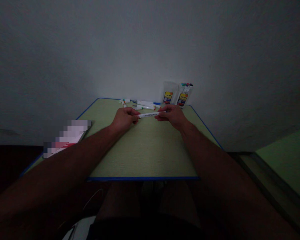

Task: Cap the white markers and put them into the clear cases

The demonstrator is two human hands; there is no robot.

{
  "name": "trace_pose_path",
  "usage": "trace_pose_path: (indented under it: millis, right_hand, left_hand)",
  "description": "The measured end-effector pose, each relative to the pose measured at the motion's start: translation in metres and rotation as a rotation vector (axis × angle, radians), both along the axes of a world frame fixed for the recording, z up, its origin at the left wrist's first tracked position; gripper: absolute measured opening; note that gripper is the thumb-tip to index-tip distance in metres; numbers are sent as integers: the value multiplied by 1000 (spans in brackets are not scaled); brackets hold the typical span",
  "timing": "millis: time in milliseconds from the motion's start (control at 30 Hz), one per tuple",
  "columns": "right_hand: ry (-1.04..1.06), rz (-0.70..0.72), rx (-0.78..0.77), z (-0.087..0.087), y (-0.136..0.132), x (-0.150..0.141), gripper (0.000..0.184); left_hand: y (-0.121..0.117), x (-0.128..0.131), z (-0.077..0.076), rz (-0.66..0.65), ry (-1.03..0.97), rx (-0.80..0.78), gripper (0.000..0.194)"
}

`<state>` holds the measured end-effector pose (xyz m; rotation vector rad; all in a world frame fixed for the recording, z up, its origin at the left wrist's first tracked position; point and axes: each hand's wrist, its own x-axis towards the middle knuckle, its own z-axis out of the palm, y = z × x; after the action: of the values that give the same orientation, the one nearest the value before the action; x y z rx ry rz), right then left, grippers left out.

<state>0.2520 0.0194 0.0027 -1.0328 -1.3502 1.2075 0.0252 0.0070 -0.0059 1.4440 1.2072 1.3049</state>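
A white marker [148, 115] with dark print on its barrel is held level above the table, stretched between both hands. My left hand [125, 119] pinches its left end, and the fingers of my right hand [172, 115] close on its right end. Both tips of the marker are hidden by the fingers. Just behind it, several white markers [146, 107] lie on the table, some with red, green or blue ends. Small white caps [126, 100] are scattered to their left.
Two clear plastic cases with yellow labels stand against the wall: one case [169, 90] looks empty, the other case [183, 95] holds several markers. A partly blurred booklet [67, 138] lies at the left edge of the blue-rimmed table [145, 156].
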Motion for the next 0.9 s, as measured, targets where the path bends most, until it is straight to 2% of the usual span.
trace_pose_path:
  millis: [233, 433, 900]
  right_hand:
    - [-45, 33, 37, 1, 1, 6, 22]
    - [-248, 105, 65, 0, -2, 4, 16]
    - [-424, 187, 101, 5, -13, -8, 16]
  left_hand:
    - [3, 0, -1, -38, -42, 38, 10]
    - [2, 0, -1, -62, -12, 56, 11]
    - [3, 3, -4, -161, -21, 149, 31]
